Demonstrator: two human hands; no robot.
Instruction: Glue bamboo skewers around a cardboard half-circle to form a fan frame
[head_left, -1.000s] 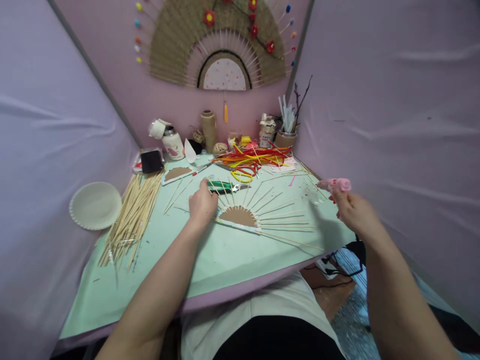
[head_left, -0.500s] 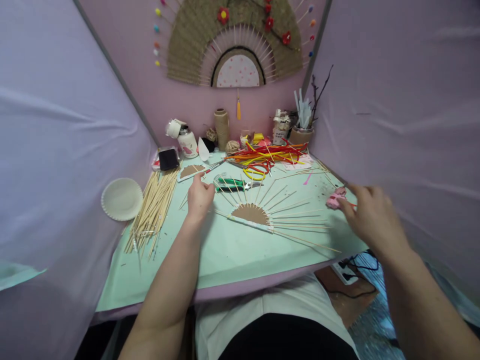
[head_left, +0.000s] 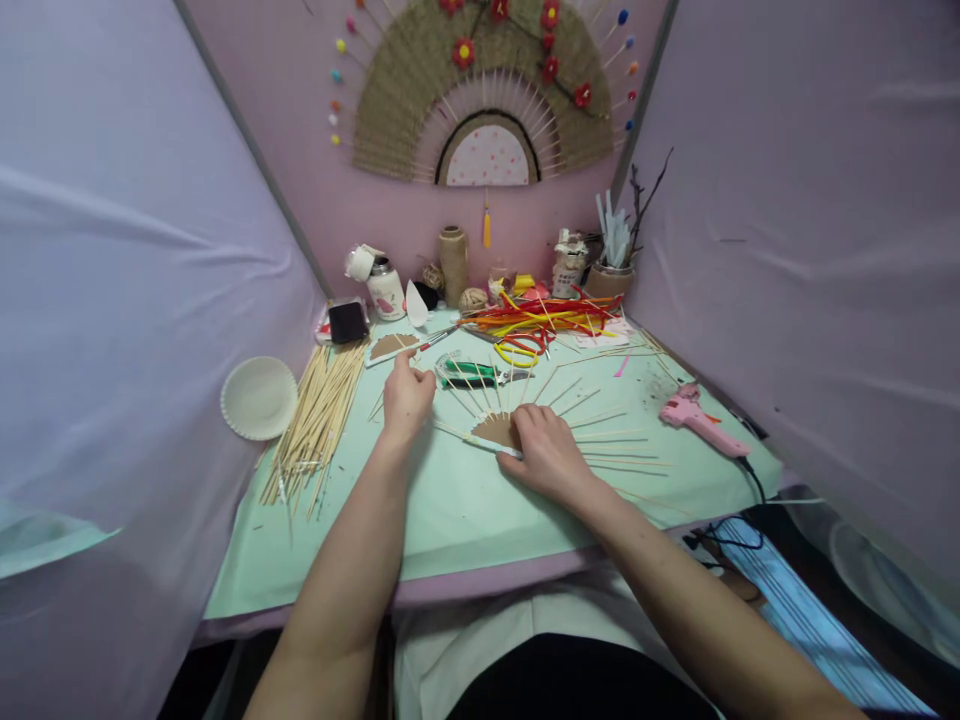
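Observation:
On the pale green table lies a fan frame: a brown cardboard half-disc [head_left: 491, 430] with thin sticks spreading from its curved edge. My right hand [head_left: 546, 450] grips the half-disc's right part, fingers over its face and thumb at the straight front edge. To the left, my left hand [head_left: 409, 397] is closed, fingertips beside a second, smaller-looking cardboard half-disc [head_left: 394, 344]; anything in its pinch is too small to make out. Green-handled pliers [head_left: 469, 374] lie behind the fan frame. A pink glue gun [head_left: 701, 420] rests on its side at the right.
A pile of bamboo sticks [head_left: 319, 420] and a white plate [head_left: 259, 398] are at the left. Behind lie red-and-yellow scissors [head_left: 517, 348], coloured pipe cleaners [head_left: 540, 316], a twine spool [head_left: 453, 265] and a bottle [head_left: 386, 290]. A decorated fan [head_left: 405, 100] hangs on the wall.
My right hand has let go of the pink glue gun at the right and moved left onto the fan frame. My left hand stays in about the same place.

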